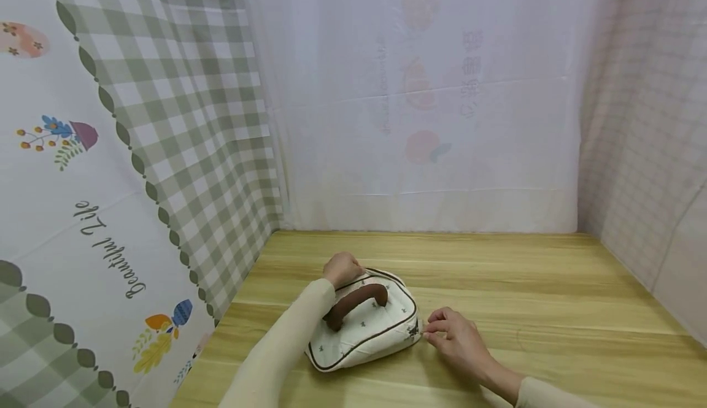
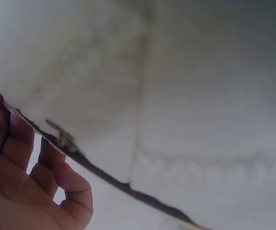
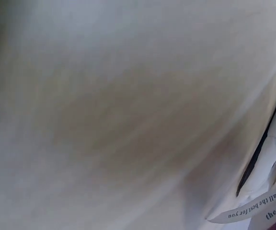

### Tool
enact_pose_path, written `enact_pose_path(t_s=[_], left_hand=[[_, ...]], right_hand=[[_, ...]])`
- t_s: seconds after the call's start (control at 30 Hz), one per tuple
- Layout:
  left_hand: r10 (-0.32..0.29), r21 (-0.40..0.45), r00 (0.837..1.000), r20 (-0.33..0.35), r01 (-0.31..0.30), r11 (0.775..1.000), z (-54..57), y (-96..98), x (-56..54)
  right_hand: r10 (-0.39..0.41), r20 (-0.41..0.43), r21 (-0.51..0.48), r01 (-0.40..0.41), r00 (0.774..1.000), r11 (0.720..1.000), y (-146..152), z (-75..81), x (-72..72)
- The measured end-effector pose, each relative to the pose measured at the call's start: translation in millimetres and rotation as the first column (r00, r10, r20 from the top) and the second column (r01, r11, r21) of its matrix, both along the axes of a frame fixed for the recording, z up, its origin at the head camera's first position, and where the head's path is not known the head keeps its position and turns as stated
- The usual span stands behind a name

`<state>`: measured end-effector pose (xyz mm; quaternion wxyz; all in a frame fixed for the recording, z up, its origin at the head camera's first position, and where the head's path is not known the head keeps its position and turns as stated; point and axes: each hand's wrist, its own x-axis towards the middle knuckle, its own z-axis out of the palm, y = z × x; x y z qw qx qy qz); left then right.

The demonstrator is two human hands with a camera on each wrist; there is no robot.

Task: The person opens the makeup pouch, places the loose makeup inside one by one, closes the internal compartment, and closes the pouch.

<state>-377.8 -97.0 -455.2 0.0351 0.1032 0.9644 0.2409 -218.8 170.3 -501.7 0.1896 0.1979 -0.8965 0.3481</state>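
A white fabric pouch [image 1: 381, 328] with brown piping, a small dark print and a brown padded handle [image 1: 356, 299] lies on the table, its handle facing up. At its far left edge my left hand [image 1: 341, 269] grips the rim; the left wrist view shows fingers [image 2: 18, 143] against the dark-trimmed edge. My right hand [image 1: 455, 339] is at the pouch's right end, thumb and forefinger pinched together. Up close in the right wrist view, a printed ribbon [image 3: 253, 209] sits by a fingertip at the lower right corner, with most of that hand out of frame.
The pouch rests on a wood-grain table [image 1: 541, 310]. A green checked cloth [image 1: 182, 89] with printed flowers hangs along the left, a pale sheet [image 1: 342, 132] closes the back, and another light cloth [image 1: 646, 119] hangs at the right.
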Motion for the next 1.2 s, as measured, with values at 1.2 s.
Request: enact_pose_path(t_s=[1.2], left_hand=[[-0.007,-0.034,0.914,0.406,0.022,0.999,39.7,-41.0,15.4]], right_hand=[[-0.02,0.581,-0.332,0.26,0.814,0.907,-48,14.3,10.9]])
